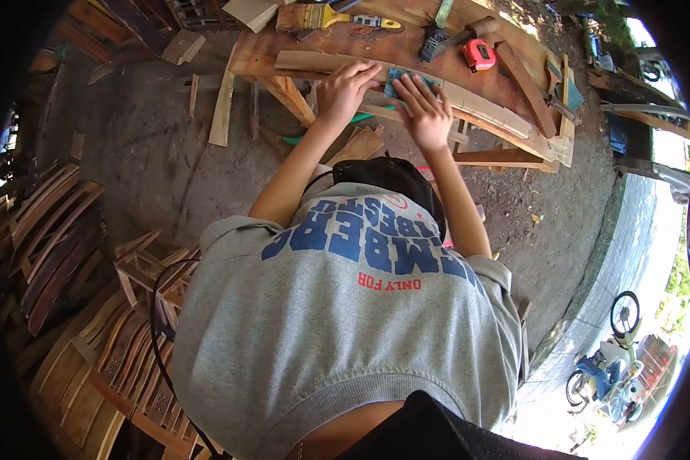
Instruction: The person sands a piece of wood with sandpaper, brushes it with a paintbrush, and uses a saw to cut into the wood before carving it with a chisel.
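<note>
A long, slightly curved wooden strip (483,106) lies along the near edge of the wooden workbench (429,19). My left hand (346,93) rests over the strip left of its middle, its fingers bent around the near edge. Just to the right, my right hand (425,110) presses a blue sheet of sandpaper (393,79) against the strip, fingers stretched across it. Part of the sheet is hidden under those fingers.
On the bench lie a wide paintbrush (322,17), a red tape measure (478,55), a hammer-like tool (456,38) and a dark curved wooden piece (525,88). Curved slats (46,230) and wooden frames (142,368) stand at lower left. A motorcycle (609,372) is outside at right.
</note>
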The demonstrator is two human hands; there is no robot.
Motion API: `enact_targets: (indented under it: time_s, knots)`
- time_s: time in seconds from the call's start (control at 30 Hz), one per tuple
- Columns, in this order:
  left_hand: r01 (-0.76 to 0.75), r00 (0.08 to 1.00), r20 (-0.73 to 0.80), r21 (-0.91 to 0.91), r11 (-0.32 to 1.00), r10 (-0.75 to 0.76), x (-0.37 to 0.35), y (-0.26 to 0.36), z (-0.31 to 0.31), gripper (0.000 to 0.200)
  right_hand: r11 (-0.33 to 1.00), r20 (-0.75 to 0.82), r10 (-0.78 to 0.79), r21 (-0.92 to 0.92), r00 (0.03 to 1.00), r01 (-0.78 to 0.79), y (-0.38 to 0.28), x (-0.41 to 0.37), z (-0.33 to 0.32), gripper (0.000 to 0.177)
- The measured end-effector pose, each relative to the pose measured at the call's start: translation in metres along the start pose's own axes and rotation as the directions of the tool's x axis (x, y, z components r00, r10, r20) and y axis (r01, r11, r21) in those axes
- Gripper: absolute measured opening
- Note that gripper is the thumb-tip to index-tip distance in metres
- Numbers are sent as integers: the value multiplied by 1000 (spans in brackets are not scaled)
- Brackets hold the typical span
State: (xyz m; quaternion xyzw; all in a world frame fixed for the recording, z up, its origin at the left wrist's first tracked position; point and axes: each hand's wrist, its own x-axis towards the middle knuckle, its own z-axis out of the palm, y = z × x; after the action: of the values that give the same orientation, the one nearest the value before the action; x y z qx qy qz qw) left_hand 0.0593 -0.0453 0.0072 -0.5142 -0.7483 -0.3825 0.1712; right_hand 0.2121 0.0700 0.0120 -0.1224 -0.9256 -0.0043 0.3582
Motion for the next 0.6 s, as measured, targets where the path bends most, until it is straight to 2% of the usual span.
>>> enact_targets:
  time_s: [0.07, 0.13, 0.2, 0.27, 0.33, 0.37, 0.4, 0.43, 0.53, 0.6]
  knots:
    - [28, 999, 23, 2, 1000, -28, 0, 1, 0, 33, 999, 51, 23, -31, 998, -22, 26, -7, -15, 30]
    - [27, 999, 22, 5, 1000, -27, 0, 0, 2, 33, 982, 28, 133, -142, 991, -128, 60, -27, -39, 30]
    - [36, 999, 12, 18, 999, -36, -1, 0, 4, 33, 946, -86, 218, -224, 972, -232, 97, -54, -55, 20]
    - [42, 999, 5, 16, 999, -42, -2, 0, 4, 33, 908, -154, 296, -260, 943, -327, 104, -69, -66, 19]
    - [42, 999, -2, 8, 999, -42, -3, 0, 6, 33, 920, -183, 265, -246, 947, -305, 92, -61, -55, 20]
    - [32, 999, -11, 3, 999, -32, -2, -1, 7, 33, 945, -147, 239, -194, 960, -265, 82, -53, -46, 21]
    - [19, 1000, -22, 0, 1000, -19, -2, -1, 6, 33, 951, -165, 270, -110, 949, -290, 58, -40, -34, 24]
    - [17, 1000, -24, 2, 1000, -17, -2, 0, 6, 33, 964, -88, 243, -86, 966, -251, 38, -24, -27, 24]
    - [23, 1000, -2, -14, 1000, -23, 0, 1, 2, 33, 992, -94, 112, 67, 989, -106, -7, 1, 6, 21]
    - [37, 999, 19, -36, 999, -36, 2, 1, -1, 33, 991, -63, 101, 93, 993, -95, -7, 5, 1, 19]
